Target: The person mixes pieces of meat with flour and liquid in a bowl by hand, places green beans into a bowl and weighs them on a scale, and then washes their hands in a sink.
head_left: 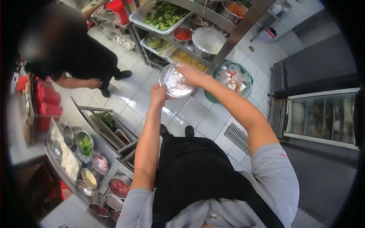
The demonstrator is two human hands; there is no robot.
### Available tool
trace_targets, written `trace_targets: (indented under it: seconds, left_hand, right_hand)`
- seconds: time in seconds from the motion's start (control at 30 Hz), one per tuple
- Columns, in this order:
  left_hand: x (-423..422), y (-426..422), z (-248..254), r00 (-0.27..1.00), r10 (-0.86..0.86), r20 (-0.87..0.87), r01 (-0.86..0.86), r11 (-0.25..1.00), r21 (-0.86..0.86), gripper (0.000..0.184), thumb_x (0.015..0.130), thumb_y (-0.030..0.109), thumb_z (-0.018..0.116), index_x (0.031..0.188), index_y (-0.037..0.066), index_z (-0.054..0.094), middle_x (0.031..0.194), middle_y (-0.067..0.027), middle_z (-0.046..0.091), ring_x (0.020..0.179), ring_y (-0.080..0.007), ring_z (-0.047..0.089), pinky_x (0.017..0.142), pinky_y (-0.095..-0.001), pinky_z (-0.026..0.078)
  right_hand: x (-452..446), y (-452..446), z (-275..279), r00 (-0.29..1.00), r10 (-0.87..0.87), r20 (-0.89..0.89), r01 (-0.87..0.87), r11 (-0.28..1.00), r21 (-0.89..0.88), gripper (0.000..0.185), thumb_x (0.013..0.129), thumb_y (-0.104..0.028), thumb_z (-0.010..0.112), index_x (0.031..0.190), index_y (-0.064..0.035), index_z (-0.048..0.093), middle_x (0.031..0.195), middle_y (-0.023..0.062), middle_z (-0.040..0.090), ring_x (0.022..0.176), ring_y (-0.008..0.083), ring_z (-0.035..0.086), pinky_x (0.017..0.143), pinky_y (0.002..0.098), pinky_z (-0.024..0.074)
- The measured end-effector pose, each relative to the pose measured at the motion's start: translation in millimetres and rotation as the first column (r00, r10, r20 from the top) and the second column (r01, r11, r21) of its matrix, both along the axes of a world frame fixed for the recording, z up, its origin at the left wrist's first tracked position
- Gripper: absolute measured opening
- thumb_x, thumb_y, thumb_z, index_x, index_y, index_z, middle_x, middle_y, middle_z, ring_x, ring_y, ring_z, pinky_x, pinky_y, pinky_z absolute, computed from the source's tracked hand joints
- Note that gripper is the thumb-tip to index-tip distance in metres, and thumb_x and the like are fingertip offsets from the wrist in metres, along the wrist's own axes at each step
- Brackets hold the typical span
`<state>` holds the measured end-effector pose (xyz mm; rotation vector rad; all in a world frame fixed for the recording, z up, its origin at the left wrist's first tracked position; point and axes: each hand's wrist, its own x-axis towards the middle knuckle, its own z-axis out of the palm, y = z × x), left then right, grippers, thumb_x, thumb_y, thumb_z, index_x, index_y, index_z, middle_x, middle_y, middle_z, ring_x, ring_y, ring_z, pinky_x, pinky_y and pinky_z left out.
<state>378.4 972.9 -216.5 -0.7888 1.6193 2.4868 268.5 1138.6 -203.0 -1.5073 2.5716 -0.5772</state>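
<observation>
Holds a metal bowl (162, 79) in mid-air over the tiled floor (194, 110), just in front of the near edge of a metal rack (207, 18). Clasps the left rim firmly in the left hand (159, 94), thumb over the lip, fingers beneath. Dips the right hand (191, 76) in from the opposite rim, fingers half-curled into lumpy white contents (176, 84), fingertips hidden; cannot tell of any hold on them. Along the rack's near edge, left to right: broccoli (161, 15), red pieces (183, 35), and a large white-dusted bowl (207, 40) beside the corner post (238, 35). Lower down, yellow strips (186, 59). Near the rack's right corner, a green bin (211, 97). On the left-hand counter (114, 167), white pieces (68, 157) along the far edge, raw red meat (119, 186) towards the near edge. Past the counter's far corner, a co-worker (72, 49) in black.
</observation>
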Motion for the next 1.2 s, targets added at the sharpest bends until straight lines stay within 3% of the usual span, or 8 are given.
trace_targets:
  seconds: [0.23,0.3,0.43,0.63,0.7,0.9,1.0,1.2]
  left_hand:
    - [13.8,23.6,-6.4,0.998,0.019,0.059,-0.017,0.999,-0.032,0.025,0.082,0.0,0.046,0.102,-0.011,0.054,0.09,-0.0213,0.062,0.067,-0.0336,0.067,0.05,-0.0462,0.062]
    - [11.7,16.5,-6.8,0.997,0.009,0.083,-0.007,1.0,-0.019,0.025,0.081,0.001,0.047,0.102,-0.011,0.055,0.091,-0.0218,0.062,0.067,-0.0339,0.067,0.049,-0.0465,0.062]
    - [10.2,17.3,0.0,0.961,-0.272,0.053,0.271,0.962,0.021,0.027,0.08,0.0,0.047,0.103,-0.01,0.056,0.089,-0.0218,0.063,0.065,-0.0325,0.067,0.049,-0.0462,0.061]
    - [23.9,57.5,-8.0,0.937,-0.344,0.052,0.346,0.938,-0.018,0.024,0.08,0.0,0.047,0.098,-0.009,0.059,0.085,-0.0199,0.064,0.059,-0.0292,0.066,0.045,-0.0423,0.06]
    - [32.5,84.0,0.3,0.974,-0.218,-0.062,0.219,0.976,0.002,0.023,0.08,0.0,0.047,0.096,-0.009,0.06,0.083,-0.0193,0.063,0.059,-0.0295,0.066,0.043,-0.043,0.059]
    - [55.4,182.3,-21.4,0.959,-0.283,-0.002,0.282,0.957,-0.073,0.02,0.082,0.001,0.048,0.096,-0.008,0.058,0.084,-0.0201,0.063,0.061,-0.0324,0.066,0.045,-0.0454,0.06]
    - [37.0,221.8,-22.8,0.88,-0.472,0.054,0.47,0.881,0.047,0.028,0.078,-0.001,0.048,0.104,-0.007,0.057,0.09,-0.021,0.063,0.067,-0.0335,0.067,0.05,-0.0493,0.061]
    - [22.9,340.8,-0.3,0.568,-0.823,0.025,0.823,0.567,-0.036,0.025,0.077,-0.001,0.048,0.1,-0.008,0.057,0.082,-0.0173,0.063,0.064,-0.0307,0.066,0.049,-0.05,0.06]
  right_hand:
    - [50.6,2.3,-21.6,0.667,-0.552,0.5,0.561,0.814,0.151,0.085,0.058,-0.018,0.077,0.132,0.0013,0.04,0.13,0.0295,0.046,0.124,0.0394,0.044,0.101,0.0422,0.0391]
    - [57.9,13.3,-15.5,0.859,-0.412,0.305,0.466,0.875,-0.132,0.086,0.058,-0.016,0.075,0.133,0.0042,0.04,0.131,0.0317,0.045,0.127,0.0393,0.042,0.104,0.0402,0.0372]
    - [68.4,36.9,5.4,0.958,-0.195,0.211,0.2,0.98,-0.003,0.077,0.062,-0.018,0.074,0.13,0.002,0.045,0.13,0.027,0.048,0.126,0.0386,0.042,0.107,0.0397,0.0344]
    - [84.3,76.8,-12.9,0.92,-0.371,0.126,0.345,0.919,0.19,0.073,0.065,-0.016,0.075,0.132,-0.0054,0.046,0.125,0.0236,0.053,0.123,0.0379,0.046,0.104,0.0425,0.0373]
    - [119.8,97.0,-8.8,0.815,-0.571,-0.104,0.563,0.821,-0.095,0.073,0.064,-0.016,0.076,0.13,-0.0032,0.045,0.12,0.0234,0.056,0.117,0.0376,0.051,0.1,0.0428,0.0407]
    - [149.5,177.5,-14.6,0.371,-0.704,0.606,0.877,0.48,0.022,0.083,0.059,-0.017,0.077,0.133,-0.0006,0.042,0.13,0.0241,0.05,0.125,0.0363,0.045,0.104,0.0411,0.0379]
    - [162.0,255.2,-1.3,0.758,-0.575,0.309,0.613,0.79,-0.033,0.081,0.059,-0.018,0.079,0.131,-0.0011,0.046,0.13,0.0224,0.051,0.123,0.0362,0.047,0.103,0.0404,0.0382]
    - [179.6,357.8,28.4,0.78,-0.588,0.215,0.581,0.808,0.099,0.074,0.064,-0.021,0.076,0.13,-0.0019,0.049,0.129,0.0218,0.052,0.123,0.0352,0.047,0.104,0.0402,0.0377]
